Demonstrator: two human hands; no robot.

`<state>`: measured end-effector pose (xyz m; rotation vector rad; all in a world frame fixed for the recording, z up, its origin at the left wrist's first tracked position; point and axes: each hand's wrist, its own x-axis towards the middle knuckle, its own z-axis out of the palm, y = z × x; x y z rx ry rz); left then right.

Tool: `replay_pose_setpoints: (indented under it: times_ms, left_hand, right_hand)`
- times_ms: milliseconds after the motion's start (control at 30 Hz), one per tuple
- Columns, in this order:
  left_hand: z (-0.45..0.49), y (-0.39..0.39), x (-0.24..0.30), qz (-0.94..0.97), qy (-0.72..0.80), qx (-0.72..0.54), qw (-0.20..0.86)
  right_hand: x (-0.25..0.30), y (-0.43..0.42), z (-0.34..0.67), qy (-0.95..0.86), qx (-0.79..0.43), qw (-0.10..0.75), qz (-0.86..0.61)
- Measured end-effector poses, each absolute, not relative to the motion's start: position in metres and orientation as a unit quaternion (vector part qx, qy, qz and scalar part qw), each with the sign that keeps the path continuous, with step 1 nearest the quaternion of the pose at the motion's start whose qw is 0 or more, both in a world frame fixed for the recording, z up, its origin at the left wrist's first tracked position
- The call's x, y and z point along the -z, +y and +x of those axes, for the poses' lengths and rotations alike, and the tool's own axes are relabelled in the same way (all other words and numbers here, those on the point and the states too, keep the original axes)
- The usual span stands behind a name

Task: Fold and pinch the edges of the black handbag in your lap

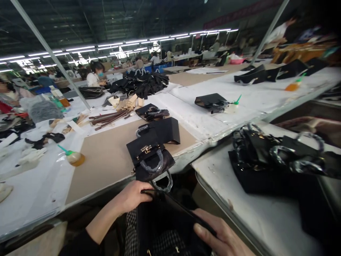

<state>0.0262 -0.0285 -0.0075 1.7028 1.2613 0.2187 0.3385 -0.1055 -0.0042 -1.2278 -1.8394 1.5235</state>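
A black handbag [165,217] with a plastic-wrapped handle rests at my lap, its lower part cut off by the frame. My left hand [133,196] grips its upper left edge, fingers curled over the rim. On the right, my right hand [217,227] pinches the opposite edge, thumb on the near side. Just beyond, on the table, lies another black handbag [149,153] with gold hardware and a wrapped handle. Behind it are a black bag piece [170,129] and a further black bag [151,112].
A glue bottle [76,159] with a green nozzle stands on the left of the white table [39,199]. Black handbags [266,149] pile on the side table at right. Brown strips [109,117] and a black heap [141,85] lie farther back. A masked co-worker [94,76] sits beyond.
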Motion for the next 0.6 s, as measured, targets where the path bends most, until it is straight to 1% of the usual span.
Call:
replay_pose_setpoints:
  times_ms: [133, 233, 333, 433, 533, 600]
  left_hand:
    - [0.011, -0.032, -0.012, 0.718, 0.489, -0.029, 0.494]
    - [0.008, -0.041, -0.016, 0.726, 0.468, 0.001, 0.504]
    - [0.014, -0.046, -0.010, 0.720, 0.480, 0.002, 0.502]
    - [0.023, -0.045, -0.004, 0.726, 0.497, -0.015, 0.475]
    - [0.031, -0.040, -0.003, 0.742, 0.495, -0.034, 0.451]
    - [0.035, -0.036, -0.004, 0.741, 0.494, -0.033, 0.454]
  right_hand:
    - [0.006, -0.096, 0.352, -0.647, -0.607, 0.196, -0.419]
    - [0.019, -0.086, 0.358, -0.610, -0.661, 0.191, -0.394]
    - [0.038, -0.077, 0.360, -0.589, -0.678, 0.209, -0.387]
    - [0.053, -0.072, 0.359, -0.576, -0.677, 0.232, -0.395]
    - [0.059, -0.070, 0.359, -0.554, -0.664, 0.266, -0.426]
    - [0.058, -0.069, 0.358, -0.553, -0.639, 0.295, -0.446]
